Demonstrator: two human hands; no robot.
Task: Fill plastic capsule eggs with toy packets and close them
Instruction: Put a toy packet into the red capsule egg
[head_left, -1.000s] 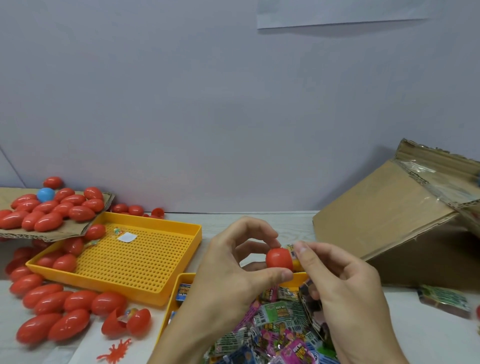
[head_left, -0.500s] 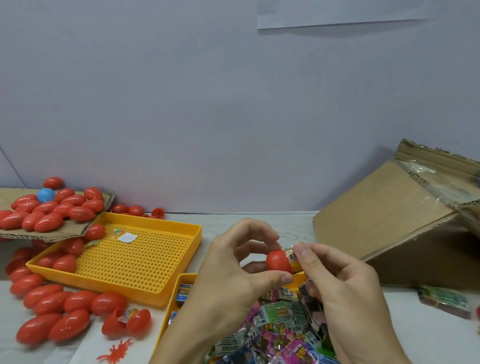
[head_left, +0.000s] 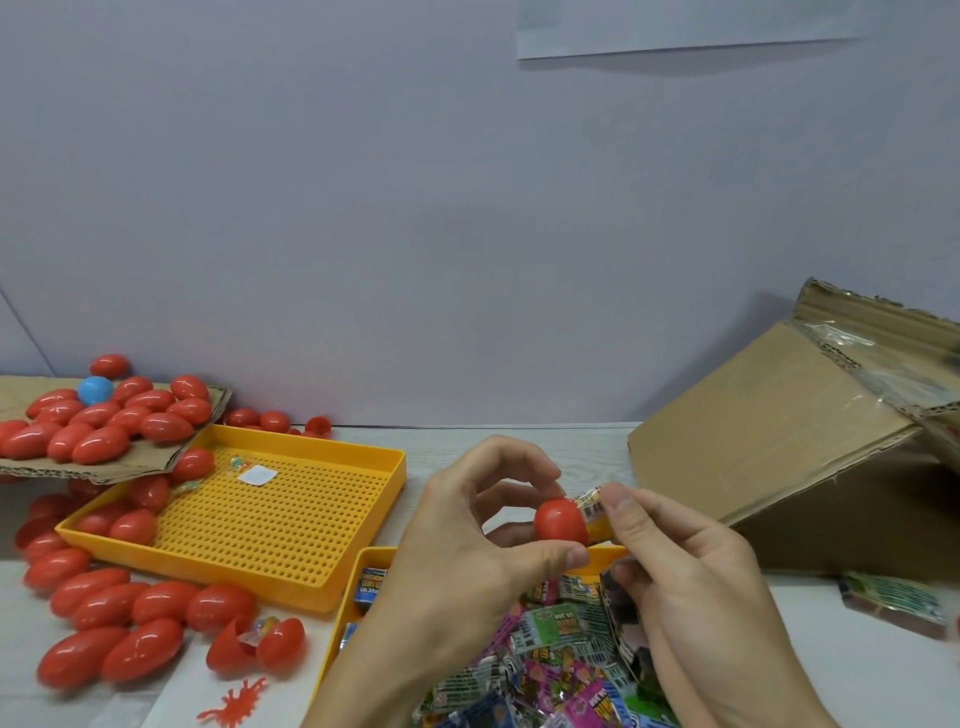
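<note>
- I hold a red plastic capsule egg half above the near yellow plastic tray, which holds loose colourful toy packets.
- My left hand pinches the half between thumb and curled fingers.
- My right hand pinches a small yellow toy packet, its end at the half's open mouth.
- A perforated yellow plastic tray sits to the left on the counter.
- Closed red plastic eggs lie scattered beside it.
- A tilted brown cardboard box stands at the right.

Left hand and right hand bare, forearms unsleeved, no rings.
</note>
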